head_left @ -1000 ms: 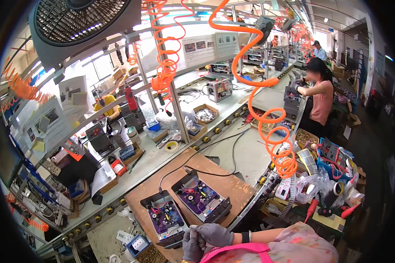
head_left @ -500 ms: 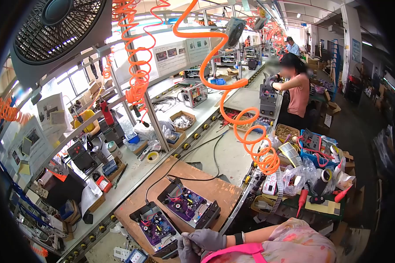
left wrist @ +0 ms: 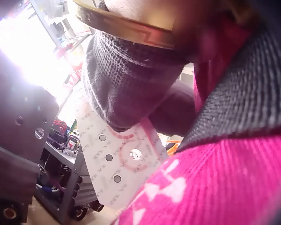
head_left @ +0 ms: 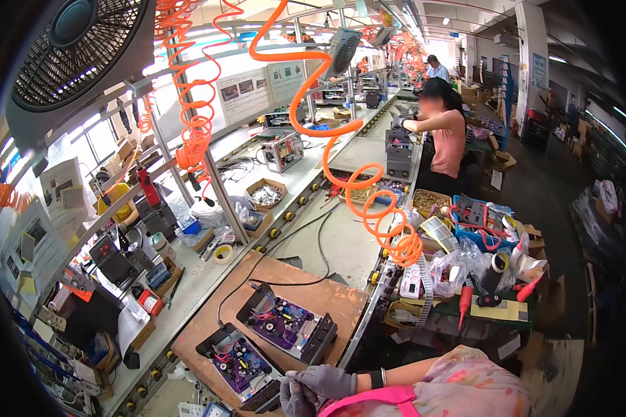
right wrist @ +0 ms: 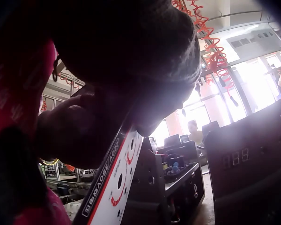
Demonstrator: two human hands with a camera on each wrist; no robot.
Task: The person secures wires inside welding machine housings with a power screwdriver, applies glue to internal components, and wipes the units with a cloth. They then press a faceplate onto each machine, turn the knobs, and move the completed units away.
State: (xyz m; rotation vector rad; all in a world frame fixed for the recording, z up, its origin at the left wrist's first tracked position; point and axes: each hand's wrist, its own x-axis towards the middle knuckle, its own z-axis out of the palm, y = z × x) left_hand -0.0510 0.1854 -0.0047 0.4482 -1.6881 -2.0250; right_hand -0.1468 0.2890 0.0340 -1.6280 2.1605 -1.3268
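Both hands wear grey gloves and meet at the front edge of the head view. The left hand [head_left: 298,398] and the right hand [head_left: 327,382] pinch a thin panel sheet, its backing [left wrist: 117,159] white with round holes in the left wrist view. Its printed face [right wrist: 124,187], with red arcs and a dark edge strip, slants below the right hand [right wrist: 145,61] in the right wrist view. Fingertips are partly hidden. Just beyond the hands, two open black units with purple circuit boards [head_left: 240,365] [head_left: 285,323] lie side by side on a brown board [head_left: 341,295].
Black cables run behind the units. To the right are a cluttered parts bench with a blue bin [head_left: 476,215] and red-handled tools [head_left: 465,306]. An orange coiled hose [head_left: 334,132] hangs overhead. Another person [head_left: 446,139] works farther along the line; a fan [head_left: 73,45] is upper left.
The head view has turned right, so the bench and units appear farther left. Both hands stay together near the closer unit's front edge, with little visible movement.
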